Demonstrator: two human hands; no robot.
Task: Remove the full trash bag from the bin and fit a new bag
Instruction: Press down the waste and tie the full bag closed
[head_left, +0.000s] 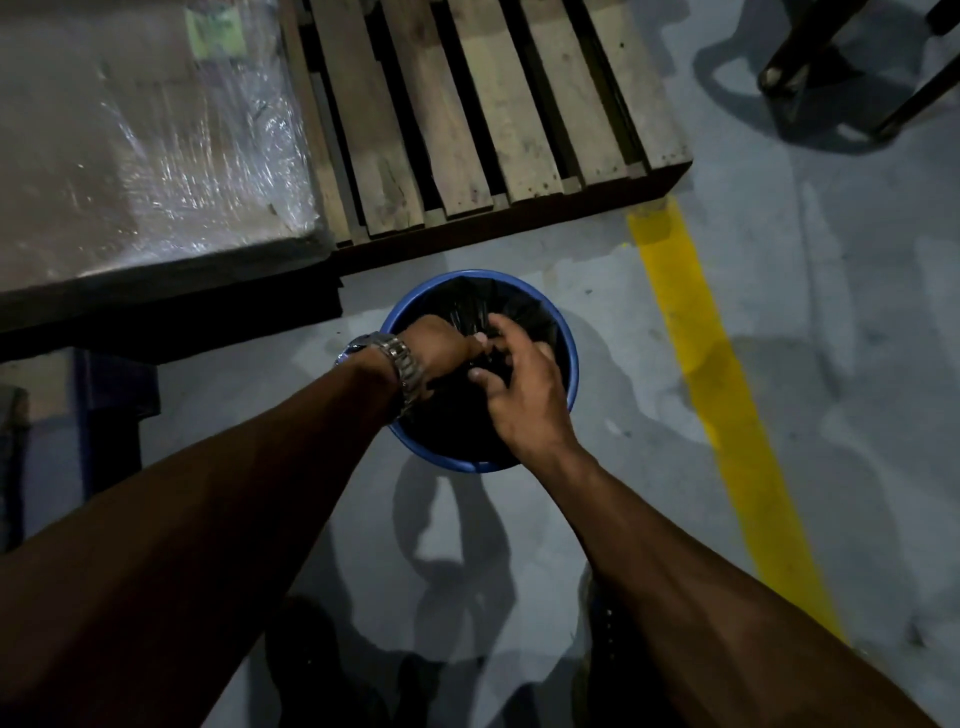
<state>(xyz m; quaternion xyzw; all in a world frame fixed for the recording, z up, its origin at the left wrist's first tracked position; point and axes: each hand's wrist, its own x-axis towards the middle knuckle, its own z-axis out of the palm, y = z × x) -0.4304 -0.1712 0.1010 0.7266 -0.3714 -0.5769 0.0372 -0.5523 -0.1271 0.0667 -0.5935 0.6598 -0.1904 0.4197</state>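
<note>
At the centre of the frame we see both hands over a blue bin (570, 364), the left hand (441, 345) and right hand (519, 384) gripping the gathered black trash bag (524, 314) inside it.

Glossy plastic bag (467, 312); rough wooden pallet (467, 114) — metal watch (402, 364)

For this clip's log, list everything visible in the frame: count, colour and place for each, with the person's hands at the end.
Round plastic bin: one, blue, on the floor at centre.
Plastic trash bag: one, black, inside the bin, top gathered.
Wooden pallet: one, brown, beyond the bin.
Film-wrapped load: one, greyish, upper left.
Painted floor line: one, yellow, right of the bin.
Metal wristwatch: one, silver, on the left wrist.
Left hand: grips the bag's gathered top.
Right hand: fingers curled on the bag beside it.
</note>
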